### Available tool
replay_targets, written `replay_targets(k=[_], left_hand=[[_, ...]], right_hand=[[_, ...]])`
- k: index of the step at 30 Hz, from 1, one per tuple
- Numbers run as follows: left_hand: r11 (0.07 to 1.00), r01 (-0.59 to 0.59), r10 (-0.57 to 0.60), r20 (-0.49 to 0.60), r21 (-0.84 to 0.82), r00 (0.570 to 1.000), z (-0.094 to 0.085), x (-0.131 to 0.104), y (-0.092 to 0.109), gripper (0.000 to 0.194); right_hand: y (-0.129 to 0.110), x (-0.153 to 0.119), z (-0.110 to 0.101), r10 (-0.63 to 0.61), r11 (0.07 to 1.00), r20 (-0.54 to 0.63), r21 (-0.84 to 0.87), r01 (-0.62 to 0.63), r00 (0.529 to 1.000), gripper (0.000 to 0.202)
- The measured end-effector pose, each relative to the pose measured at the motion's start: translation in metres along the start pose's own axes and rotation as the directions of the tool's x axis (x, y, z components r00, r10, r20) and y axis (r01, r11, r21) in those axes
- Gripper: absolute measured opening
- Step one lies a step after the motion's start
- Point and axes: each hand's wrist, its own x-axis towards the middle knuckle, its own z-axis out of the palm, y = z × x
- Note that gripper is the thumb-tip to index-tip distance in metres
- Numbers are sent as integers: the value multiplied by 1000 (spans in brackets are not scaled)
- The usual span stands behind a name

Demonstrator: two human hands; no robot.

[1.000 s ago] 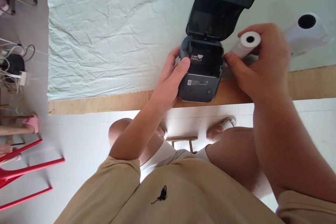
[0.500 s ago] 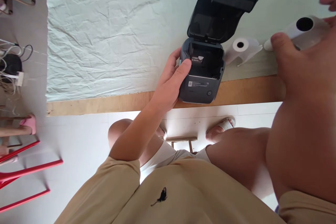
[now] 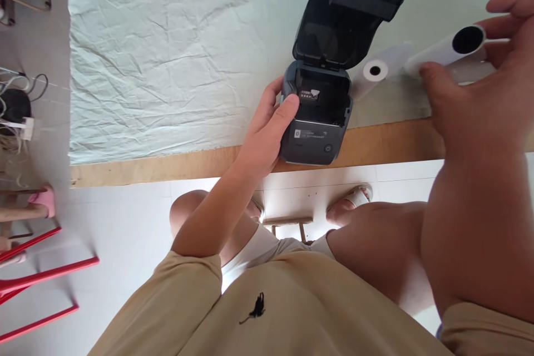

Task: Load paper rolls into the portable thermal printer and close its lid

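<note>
My left hand (image 3: 269, 128) is wrapped around the left side of a dark label printer (image 3: 315, 142), thumb on its top edge. The printer's lid (image 3: 336, 33) stands raised, and its compartment holds no roll. Just right of the printer is a small white paper roll (image 3: 369, 80) with a narrow core and a loose end. Farther right, my right hand (image 3: 484, 72) is closed around a larger white paper roll (image 3: 442, 55) with a wide dark core. Its thumb lies along the near side and its fingers touch the far end; part of the roll is hidden behind the hand.
A wrinkled pale green cloth (image 3: 167, 67) covers the table, whose wooden front edge (image 3: 167, 169) shows below. Red metal legs (image 3: 50, 275) and tangled cables (image 3: 14, 111) are on the floor at left. A person's pink shoe (image 3: 44, 200) is near them.
The larger roll has tipped so its core faces me more, with my right hand's fingers shifted left onto it. The small roll's loose end has moved back. My left hand stays on the printer.
</note>
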Motion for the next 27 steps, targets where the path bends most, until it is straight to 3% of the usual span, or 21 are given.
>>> replay_targets(k=[2,8,17,20,23,27], left_hand=[[1000,-10,10,19,0,1000,-2,1,-3,51],[999,-36,36,39,-2,999,-7,2,-6,54],[999,-36,36,31,16,999,-5,2,-4,50],[1000,-27,26,19,9,999,-3,0,-2,48],[1000,-14,14,-4,18,1000,0,-2,3,38],[1000,18,-18,-50,11,999,7,-5,9,31]], right_hand=[[-11,-5,-2,41,999,12,-19,-40,999,64],[-37,-10,-14,22,991,-46,-132,-28,999,39],[-9,-10,1,-63,998,102,-3,63,993,70],[-6,-11,6,-117,992,86,66,111,989,72],[-7,-12,8,-76,993,56,90,71,995,67],[-11,-15,9,-76,992,133,113,62,988,67]])
